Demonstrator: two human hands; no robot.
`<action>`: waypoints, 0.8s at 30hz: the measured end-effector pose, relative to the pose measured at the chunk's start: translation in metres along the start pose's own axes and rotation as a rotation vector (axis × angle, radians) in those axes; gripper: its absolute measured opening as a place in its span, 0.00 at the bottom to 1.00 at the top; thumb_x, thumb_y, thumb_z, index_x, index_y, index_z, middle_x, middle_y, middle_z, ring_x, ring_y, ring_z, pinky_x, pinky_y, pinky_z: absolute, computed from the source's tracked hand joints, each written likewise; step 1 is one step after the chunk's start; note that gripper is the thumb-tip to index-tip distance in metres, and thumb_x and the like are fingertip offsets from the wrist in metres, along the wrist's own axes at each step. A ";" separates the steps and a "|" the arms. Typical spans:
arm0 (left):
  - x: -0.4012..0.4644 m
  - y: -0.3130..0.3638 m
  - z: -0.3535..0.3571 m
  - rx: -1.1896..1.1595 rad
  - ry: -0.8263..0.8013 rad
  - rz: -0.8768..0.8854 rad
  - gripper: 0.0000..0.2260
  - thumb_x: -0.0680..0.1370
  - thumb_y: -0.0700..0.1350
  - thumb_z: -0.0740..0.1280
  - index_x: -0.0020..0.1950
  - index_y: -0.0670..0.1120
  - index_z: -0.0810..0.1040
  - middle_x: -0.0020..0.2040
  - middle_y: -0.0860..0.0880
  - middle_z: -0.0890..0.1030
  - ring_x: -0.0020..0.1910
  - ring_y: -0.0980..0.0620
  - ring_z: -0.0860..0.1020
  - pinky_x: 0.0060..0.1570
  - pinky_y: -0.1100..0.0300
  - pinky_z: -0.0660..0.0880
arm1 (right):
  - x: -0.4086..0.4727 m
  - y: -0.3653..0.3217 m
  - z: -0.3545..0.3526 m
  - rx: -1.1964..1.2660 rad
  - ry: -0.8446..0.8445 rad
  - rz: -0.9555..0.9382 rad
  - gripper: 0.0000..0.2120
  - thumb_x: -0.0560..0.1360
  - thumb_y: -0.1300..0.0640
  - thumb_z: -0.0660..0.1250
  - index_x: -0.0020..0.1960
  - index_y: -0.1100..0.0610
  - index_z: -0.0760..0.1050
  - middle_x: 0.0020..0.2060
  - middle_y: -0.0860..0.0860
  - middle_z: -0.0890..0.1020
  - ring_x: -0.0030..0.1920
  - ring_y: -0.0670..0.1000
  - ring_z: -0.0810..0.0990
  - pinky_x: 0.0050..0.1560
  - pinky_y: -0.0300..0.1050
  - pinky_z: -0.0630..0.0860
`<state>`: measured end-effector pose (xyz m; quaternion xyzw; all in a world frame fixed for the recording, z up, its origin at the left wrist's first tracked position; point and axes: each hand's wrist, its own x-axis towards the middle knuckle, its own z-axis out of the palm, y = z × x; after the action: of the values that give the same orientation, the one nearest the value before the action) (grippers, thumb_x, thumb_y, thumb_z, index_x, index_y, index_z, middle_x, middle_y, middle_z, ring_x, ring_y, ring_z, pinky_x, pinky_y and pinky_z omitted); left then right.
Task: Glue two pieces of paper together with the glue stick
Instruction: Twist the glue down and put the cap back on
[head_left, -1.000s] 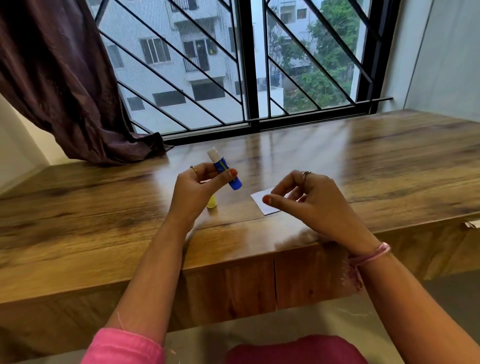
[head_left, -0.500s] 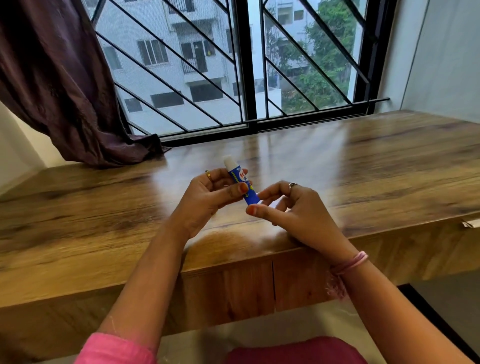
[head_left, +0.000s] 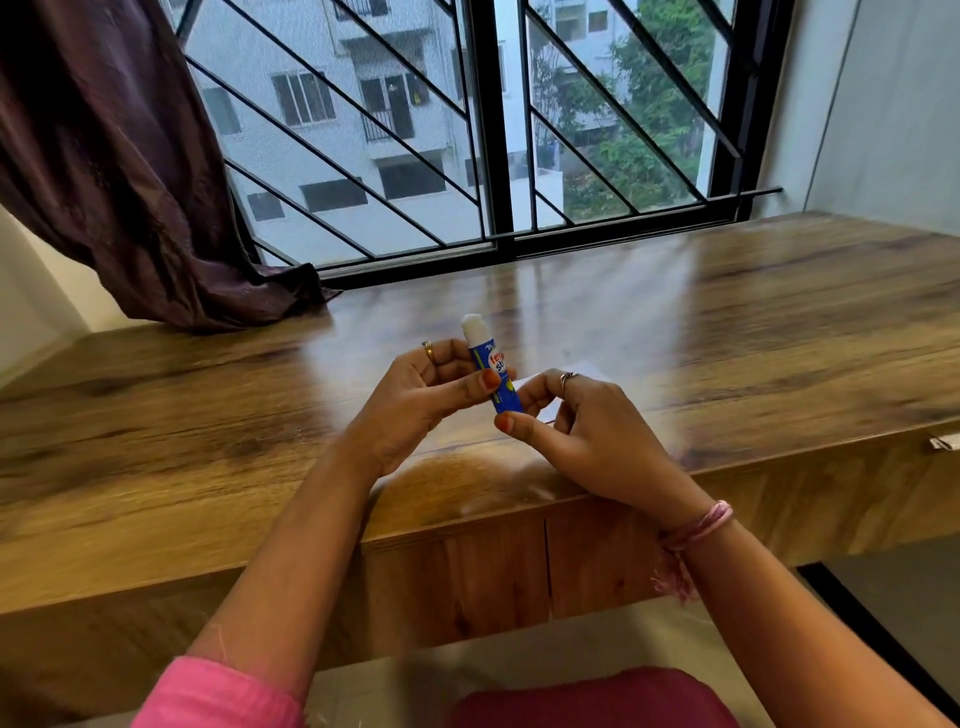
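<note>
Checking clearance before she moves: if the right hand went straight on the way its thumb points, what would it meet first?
The right hand would almost at once meet the glue stick base, held by the left hand; contact may already exist.

Recorded a wooden table (head_left: 208, 415) spanning the full width of the view, set against the barred window. Noted a glossy brown top with dark grain streaks, reflecting window light in a pale band down the middle. Noted a front panel below the near edge, split by one vertical seam (near the centre). Found a white paper (head_left: 587, 370) lying flat on the top right of centre, mostly hidden behind the right hand (head_left: 597, 436), with only a corner and an edge exposed. Found the hem of a dark purple curtain (head_left: 223, 291) resting on the far left of the top. Observed a small pale item (head_left: 943, 441) at the right front edge, too small to identify.
</note>
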<state>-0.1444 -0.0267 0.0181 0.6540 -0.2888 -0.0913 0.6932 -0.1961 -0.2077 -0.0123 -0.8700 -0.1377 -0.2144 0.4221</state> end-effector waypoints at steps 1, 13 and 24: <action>0.000 0.000 0.000 0.005 -0.011 0.001 0.14 0.68 0.42 0.70 0.53 0.44 0.77 0.46 0.49 0.85 0.53 0.49 0.82 0.55 0.58 0.78 | 0.000 0.000 0.000 0.014 -0.022 -0.009 0.13 0.71 0.42 0.69 0.48 0.49 0.79 0.39 0.41 0.81 0.28 0.40 0.75 0.35 0.40 0.69; 0.001 -0.001 -0.002 0.037 -0.058 -0.017 0.14 0.73 0.41 0.66 0.58 0.40 0.77 0.51 0.44 0.84 0.55 0.45 0.81 0.58 0.54 0.76 | 0.003 -0.012 -0.011 0.226 -0.279 0.020 0.03 0.75 0.51 0.66 0.48 0.47 0.77 0.30 0.42 0.81 0.26 0.50 0.71 0.31 0.43 0.67; 0.000 0.001 0.000 0.096 -0.058 0.002 0.13 0.72 0.40 0.67 0.56 0.42 0.78 0.49 0.47 0.85 0.54 0.48 0.82 0.55 0.57 0.77 | 0.000 -0.019 0.003 0.156 0.002 0.202 0.12 0.65 0.46 0.76 0.39 0.52 0.78 0.28 0.44 0.74 0.32 0.44 0.73 0.37 0.38 0.69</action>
<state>-0.1447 -0.0260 0.0187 0.6832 -0.3135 -0.0954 0.6525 -0.2035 -0.1941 -0.0016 -0.8438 -0.0651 -0.1604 0.5080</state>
